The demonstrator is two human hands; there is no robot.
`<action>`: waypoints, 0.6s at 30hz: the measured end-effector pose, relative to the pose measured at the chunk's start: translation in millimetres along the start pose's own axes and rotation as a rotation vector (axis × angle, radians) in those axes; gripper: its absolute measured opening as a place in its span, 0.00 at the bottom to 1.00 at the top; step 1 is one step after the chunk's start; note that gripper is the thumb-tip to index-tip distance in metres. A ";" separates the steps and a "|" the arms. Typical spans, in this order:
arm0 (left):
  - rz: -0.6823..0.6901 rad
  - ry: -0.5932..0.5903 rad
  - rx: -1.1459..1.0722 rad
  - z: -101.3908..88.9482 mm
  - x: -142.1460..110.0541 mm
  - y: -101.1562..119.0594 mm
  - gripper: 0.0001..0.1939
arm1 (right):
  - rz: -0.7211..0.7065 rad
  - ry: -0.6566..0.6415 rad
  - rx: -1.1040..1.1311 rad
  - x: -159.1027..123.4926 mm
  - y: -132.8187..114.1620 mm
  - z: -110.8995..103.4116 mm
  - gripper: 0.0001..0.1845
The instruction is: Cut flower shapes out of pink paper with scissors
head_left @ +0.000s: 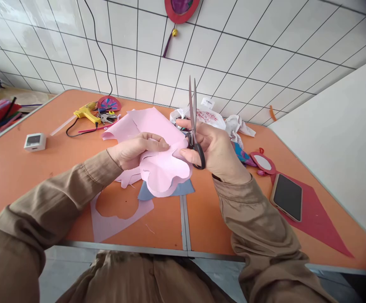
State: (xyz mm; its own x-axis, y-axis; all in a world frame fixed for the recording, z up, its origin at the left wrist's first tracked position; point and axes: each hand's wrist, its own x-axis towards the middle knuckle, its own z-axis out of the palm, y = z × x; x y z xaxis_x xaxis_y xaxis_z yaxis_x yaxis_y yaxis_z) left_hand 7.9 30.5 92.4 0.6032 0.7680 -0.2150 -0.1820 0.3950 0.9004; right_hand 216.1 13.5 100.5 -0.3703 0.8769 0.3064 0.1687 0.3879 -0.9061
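Observation:
Between the thumb and fingers of my left hand is a pink flower-shaped cutout with a wavy edge; whether it is paper or felt I cannot tell. My right hand is closed round black-handled scissors, whose blades point up and stand slightly apart. The right thumb and fingers are at the cutout's upper right edge and seem to touch it. Behind the hands lies a larger pink sheet. Under the cutout a grey-blue piece shows, and nearer me lies a pink offcut with a rounded hole.
A yellow glue gun, keys and a small white box are on the orange table's left side. At the right, a phone rests on a red sheet. A white plastic bag lies against the tiled wall.

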 end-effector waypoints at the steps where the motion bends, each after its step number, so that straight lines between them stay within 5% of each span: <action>1: -0.004 -0.005 0.001 -0.3 0.2 -0.3 0.13 | -0.001 -0.006 0.000 -0.4 0.5 -0.1 0.30; 18: -0.028 -0.027 0.063 -7.4 1.7 0.7 0.14 | 0.008 0.015 -0.094 -1.7 -5.0 0.8 0.25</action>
State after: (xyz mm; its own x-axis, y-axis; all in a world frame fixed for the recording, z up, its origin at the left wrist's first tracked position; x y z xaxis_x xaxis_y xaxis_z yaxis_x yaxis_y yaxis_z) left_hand 3.0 35.8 89.8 0.6285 0.7429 -0.2305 -0.1163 0.3828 0.9165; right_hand 215.2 9.9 104.3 -0.3549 0.8839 0.3045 0.2564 0.4052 -0.8775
